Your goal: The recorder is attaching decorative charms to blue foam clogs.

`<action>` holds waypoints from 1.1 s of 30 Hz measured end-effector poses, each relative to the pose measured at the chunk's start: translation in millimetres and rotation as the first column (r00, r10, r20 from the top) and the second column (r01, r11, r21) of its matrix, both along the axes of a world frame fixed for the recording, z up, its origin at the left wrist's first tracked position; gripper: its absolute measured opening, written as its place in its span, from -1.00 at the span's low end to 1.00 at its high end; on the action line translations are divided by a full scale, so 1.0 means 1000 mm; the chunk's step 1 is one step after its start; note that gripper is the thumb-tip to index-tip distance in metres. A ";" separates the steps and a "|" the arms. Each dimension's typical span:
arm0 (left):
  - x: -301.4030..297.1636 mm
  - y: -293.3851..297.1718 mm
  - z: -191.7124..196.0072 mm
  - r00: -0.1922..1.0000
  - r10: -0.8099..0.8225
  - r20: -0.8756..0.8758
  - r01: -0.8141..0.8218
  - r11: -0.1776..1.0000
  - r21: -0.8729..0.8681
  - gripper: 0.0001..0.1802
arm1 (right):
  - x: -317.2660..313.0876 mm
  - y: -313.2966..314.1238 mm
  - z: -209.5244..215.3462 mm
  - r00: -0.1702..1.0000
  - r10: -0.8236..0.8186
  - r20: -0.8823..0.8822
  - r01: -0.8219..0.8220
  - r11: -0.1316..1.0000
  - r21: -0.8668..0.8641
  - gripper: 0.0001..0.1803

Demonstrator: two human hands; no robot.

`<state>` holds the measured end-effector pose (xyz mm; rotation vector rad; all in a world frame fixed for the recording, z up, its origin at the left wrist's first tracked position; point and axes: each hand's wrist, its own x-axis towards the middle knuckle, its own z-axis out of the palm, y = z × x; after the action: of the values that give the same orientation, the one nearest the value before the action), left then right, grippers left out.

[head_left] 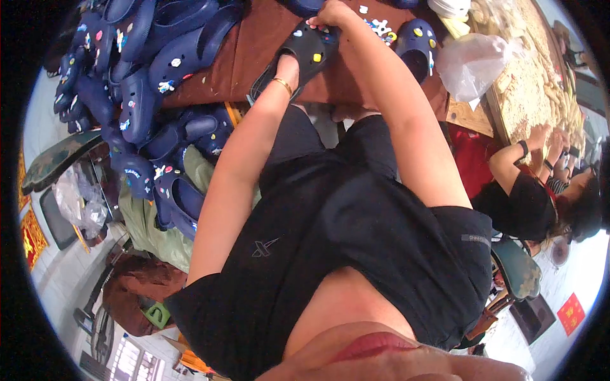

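A dark clog [304, 75] with holes in its upper and a few small charms lies over the brown-covered table in front of me. My left hand [288, 66], with a gold bracelet at the wrist, is pushed into its opening and holds it from inside; the fingers are hidden. At the toe end, my right hand [332, 14] has its fingertips pinched together against the upper. What they pinch is too small to make out. A yellow charm [316, 58] sits on the upper between the hands.
Many navy clogs with charms are heaped at the left, one pile [136, 70] reaching the table edge. Another navy clog [416, 47] lies right of my hands, beside a clear plastic bag [473, 66]. A co-worker [524, 190] works at the straw-coloured table [518, 82].
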<state>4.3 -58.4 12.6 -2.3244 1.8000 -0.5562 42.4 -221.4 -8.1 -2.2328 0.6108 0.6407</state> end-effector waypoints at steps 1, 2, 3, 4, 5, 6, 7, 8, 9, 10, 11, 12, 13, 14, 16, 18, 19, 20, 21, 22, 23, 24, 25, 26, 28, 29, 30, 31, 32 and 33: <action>0.003 -0.006 -0.006 0.995 -0.058 -0.078 0.054 0.997 -0.054 -0.77 | 0.000 -0.006 -0.008 0.990 0.123 0.071 -0.113 0.985 -0.127 -0.70; 0.002 -0.017 -0.007 0.992 -0.093 -0.080 0.088 0.994 -0.066 -0.77 | -0.002 -0.020 -0.018 0.963 0.240 0.119 -0.203 0.943 -0.262 -0.62; 0.000 -0.031 -0.007 0.987 -0.152 -0.059 0.146 0.985 -0.089 -0.76 | -0.008 -0.040 -0.029 0.968 0.226 0.111 -0.197 0.954 -0.224 -0.61; 0.001 -0.033 -0.011 0.984 -0.175 -0.040 0.171 0.981 -0.096 -0.75 | -0.011 -0.042 -0.029 0.970 0.220 0.108 -0.192 0.956 -0.223 -0.61; 0.002 -0.027 -0.018 0.986 -0.165 -0.039 0.160 0.983 -0.093 -0.75 | -0.012 -0.032 -0.024 0.969 0.214 0.126 -0.173 0.946 -0.275 -0.60; 0.002 -0.023 -0.025 0.989 -0.129 -0.068 0.121 0.986 -0.112 -0.76 | -0.015 -0.025 -0.019 0.968 0.206 0.145 -0.150 0.933 -0.327 -0.60; 0.004 -0.011 -0.032 0.992 -0.074 -0.099 0.062 0.991 -0.121 -0.77 | -0.014 -0.006 -0.005 0.962 0.230 0.147 -0.175 0.933 -0.315 -0.60; 0.007 0.005 -0.027 0.994 -0.033 -0.101 0.022 0.994 -0.106 -0.77 | -0.014 0.018 0.017 0.978 0.171 0.117 -0.127 0.941 -0.315 -0.62; 0.005 0.008 -0.009 0.988 -0.011 -0.153 0.003 0.998 -0.057 -0.79 | -0.017 0.028 0.032 0.993 0.084 0.086 -0.051 0.943 -0.329 -0.64; 0.002 0.008 0.004 0.979 0.003 -0.202 -0.005 1.000 -0.010 -0.80 | -0.016 0.027 0.032 0.992 0.085 0.089 -0.051 0.943 -0.330 -0.64; 0.009 0.007 -0.004 0.981 0.002 -0.195 -0.004 1.000 -0.012 -0.80 | -0.011 0.022 0.030 0.990 0.062 0.124 -0.036 0.978 -0.204 -0.72; 0.020 0.006 -0.016 0.993 -0.072 -0.093 0.063 0.993 -0.100 -0.83 | -0.003 0.020 0.029 0.987 0.042 0.156 -0.031 0.997 -0.073 -0.79; 0.025 -0.011 -0.024 0.984 -0.178 0.012 0.177 0.966 -0.191 -0.86 | -0.005 -0.003 0.008 0.987 0.010 0.158 0.004 0.996 -0.086 -0.79; 0.012 -0.040 -0.018 0.969 -0.248 0.013 0.245 0.945 -0.217 -0.86 | -0.019 -0.043 -0.024 0.966 -0.068 0.249 0.079 0.996 -0.035 -0.76; -0.005 -0.050 -0.008 0.979 -0.206 -0.005 0.205 0.978 -0.035 -0.85 | -0.034 -0.068 -0.046 0.934 -0.121 0.337 0.117 0.993 0.032 -0.72; 0.013 -0.029 -0.038 0.988 -0.151 -0.002 0.151 0.988 -0.006 -0.84 | -0.038 -0.028 -0.036 0.863 -0.232 0.449 0.127 0.959 0.252 -0.78; 0.023 -0.011 -0.061 0.994 -0.110 -0.012 0.111 0.994 0.022 -0.84 | -0.037 0.003 -0.017 0.837 -0.124 0.533 0.113 0.992 0.053 -0.83; 0.027 -0.005 -0.079 0.996 -0.087 -0.006 0.088 0.996 0.026 -0.84 | -0.038 0.021 -0.001 0.836 -0.107 0.538 0.090 0.994 0.058 -0.83; 0.030 0.007 -0.090 0.741 -0.184 -0.646 -0.040 0.948 -0.317 -0.84 | -0.035 0.045 0.017 0.830 -0.003 0.557 0.084 0.989 -0.120 -0.85; 0.029 0.005 -0.091 0.136 -0.467 -0.873 -0.335 0.808 -0.485 -0.84 | -0.036 0.048 0.026 0.825 0.079 0.560 0.117 0.945 -0.305 -0.86; 0.015 -0.009 -0.074 0.101 -0.481 -0.871 -0.310 0.816 -0.487 -0.84 | -0.045 0.031 0.012 0.811 0.133 0.569 0.156 0.888 -0.431 -0.84; -0.005 -0.019 -0.027 0.702 -0.230 -0.674 0.013 0.950 -0.311 -0.82 | -0.055 0.007 0.003 0.828 0.100 0.552 0.192 0.874 -0.446 -0.84; -0.014 -0.016 0.007 0.995 -0.090 -0.032 0.091 0.995 0.042 -0.81 | -0.056 -0.003 0.004 0.857 0.030 0.514 0.143 0.945 -0.294 -0.83; -0.014 -0.014 0.010 0.996 -0.080 -0.026 0.081 0.996 0.043 -0.81 | -0.053 -0.005 0.006 0.883 -0.017 0.469 0.084 0.989 -0.123 -0.82; -0.011 -0.012 0.011 0.995 0.031 -0.092 -0.012 0.980 0.200 -0.79 | -0.045 -0.008 0.008 0.893 0.004 0.450 0.027 0.998 -0.061 -0.83; -0.008 -0.011 0.007 0.995 0.036 -0.092 -0.017 0.979 0.202 -0.79 | -0.043 -0.008 0.009 0.904 0.017 0.428 -0.020 1.000 0.001 -0.83; -0.006 -0.010 0.000 0.945 0.024 -0.326 -0.007 0.998 0.055 -0.80 | -0.042 -0.010 0.008 0.905 0.019 0.425 -0.023 1.000 0.003 -0.83; -0.005 -0.007 -0.005 0.844 -0.020 -0.536 -0.035 0.995 -0.092 -0.82 | -0.039 -0.010 0.012 0.896 0.081 0.436 -0.065 0.997 -0.051 -0.82; -0.006 -0.006 -0.010 0.843 -0.015 -0.538 -0.039 0.995 -0.088 -0.82 | -0.036 -0.010 0.015 0.886 0.141 0.442 -0.105 0.989 -0.105 -0.81; -0.009 -0.006 -0.017 0.498 -0.133 -0.857 -0.230 0.932 -0.279 -0.82 | -0.031 -0.014 0.020 0.886 0.143 0.441 -0.109 0.989 -0.101 -0.81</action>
<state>-4.8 -64.3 -4.2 -3.2771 2.0570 0.5202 11.1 -235.7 11.9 -2.3922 0.2577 0.1469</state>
